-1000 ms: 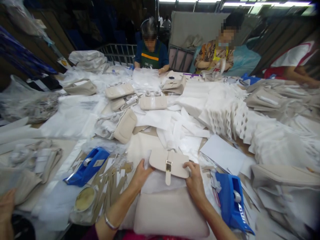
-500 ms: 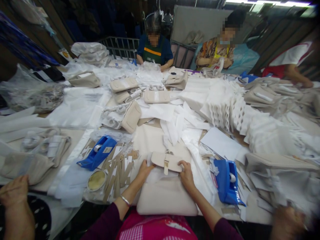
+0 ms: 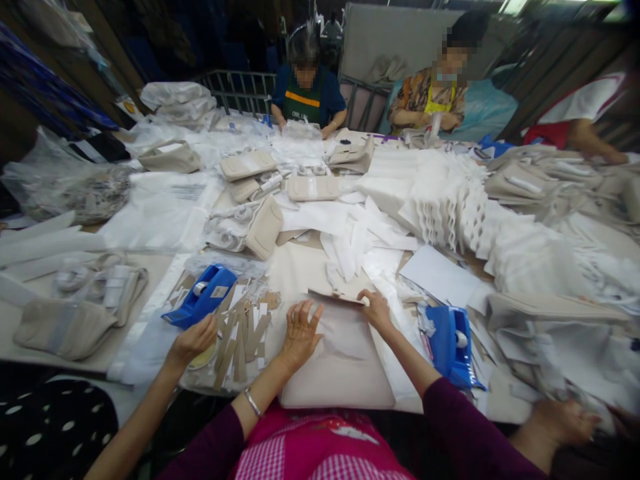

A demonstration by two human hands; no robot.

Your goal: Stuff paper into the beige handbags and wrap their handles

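A beige bag lies flat in front of me at the table's front edge, its flap lifted toward the far side and seen nearly edge-on. My right hand pinches the flap's right end between thumb and fingers. Over the left side of the bag is my left hand, its fingers spread and nothing held in them. The flap's metal clasp is hidden from view.
Blue tape dispensers stand at left and right. Beside the left one, another person's hand reaches in over paper strips. White foam sheets pile at right. People work across the table.
The flap has swung up and away from me. My left hand has let go of its left side and opened. A neighbour's hand has moved in from the left to the tape dispenser.
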